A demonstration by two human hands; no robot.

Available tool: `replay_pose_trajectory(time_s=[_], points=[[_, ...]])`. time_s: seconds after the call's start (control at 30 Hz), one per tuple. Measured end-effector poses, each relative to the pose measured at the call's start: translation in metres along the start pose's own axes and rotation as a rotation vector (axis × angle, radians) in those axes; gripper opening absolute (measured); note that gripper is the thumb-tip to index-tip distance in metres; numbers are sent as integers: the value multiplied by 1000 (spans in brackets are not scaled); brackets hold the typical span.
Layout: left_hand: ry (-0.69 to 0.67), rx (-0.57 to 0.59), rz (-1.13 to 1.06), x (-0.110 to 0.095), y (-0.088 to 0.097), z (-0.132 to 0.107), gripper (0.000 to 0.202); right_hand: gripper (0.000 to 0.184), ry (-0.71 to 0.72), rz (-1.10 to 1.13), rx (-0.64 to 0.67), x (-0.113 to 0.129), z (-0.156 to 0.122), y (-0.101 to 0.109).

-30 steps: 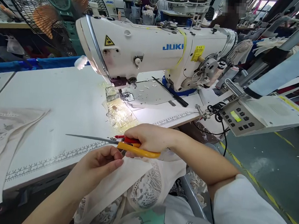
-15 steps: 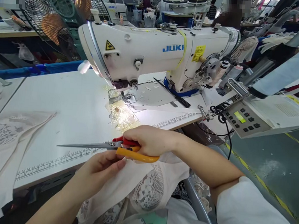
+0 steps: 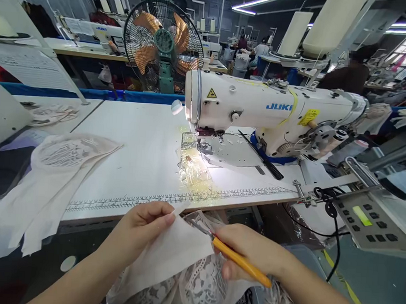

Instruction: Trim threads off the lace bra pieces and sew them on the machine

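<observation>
At near edge of tabletop (image 3: 138, 143): your left hand (image 3: 145, 224) pinches lace garment (image 3: 176, 258), fingers closed; right hand (image 3: 250, 246) curled round scissors (image 3: 229, 252), blades at garment's edge; cut looks unfinished.

Scissors (image 3: 231, 253) are showing smooth plastic on the grips, metal on the blades (image 3: 198, 226). Garment (image 3: 179, 259) is presenting matt cloth and textured lace (image 3: 206, 285). Surface (image 3: 138, 139) is looking smooth; machine (image 3: 253, 114) is appearing glossy; film (image 3: 195, 172) is shining, crinkled, plastic-like.
</observation>
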State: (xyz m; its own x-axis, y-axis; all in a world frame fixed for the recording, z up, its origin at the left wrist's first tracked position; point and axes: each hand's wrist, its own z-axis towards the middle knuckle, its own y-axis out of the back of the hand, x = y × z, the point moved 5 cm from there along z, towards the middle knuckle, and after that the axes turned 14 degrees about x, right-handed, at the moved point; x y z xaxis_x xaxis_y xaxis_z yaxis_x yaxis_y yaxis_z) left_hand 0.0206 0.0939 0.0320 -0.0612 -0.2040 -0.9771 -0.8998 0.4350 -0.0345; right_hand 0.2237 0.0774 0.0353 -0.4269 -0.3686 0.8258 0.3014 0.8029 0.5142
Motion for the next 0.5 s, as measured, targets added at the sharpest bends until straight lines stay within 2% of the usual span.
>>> replay_pose_trajectory(time_s=[0.27,0.5], points=[[12,26,91,-8,-12,1,22,49,-63,-57,-48,0,15,-10],[24,9,126,-9,-12,1,26,41,-147,-64,-63,8,19,-10]])
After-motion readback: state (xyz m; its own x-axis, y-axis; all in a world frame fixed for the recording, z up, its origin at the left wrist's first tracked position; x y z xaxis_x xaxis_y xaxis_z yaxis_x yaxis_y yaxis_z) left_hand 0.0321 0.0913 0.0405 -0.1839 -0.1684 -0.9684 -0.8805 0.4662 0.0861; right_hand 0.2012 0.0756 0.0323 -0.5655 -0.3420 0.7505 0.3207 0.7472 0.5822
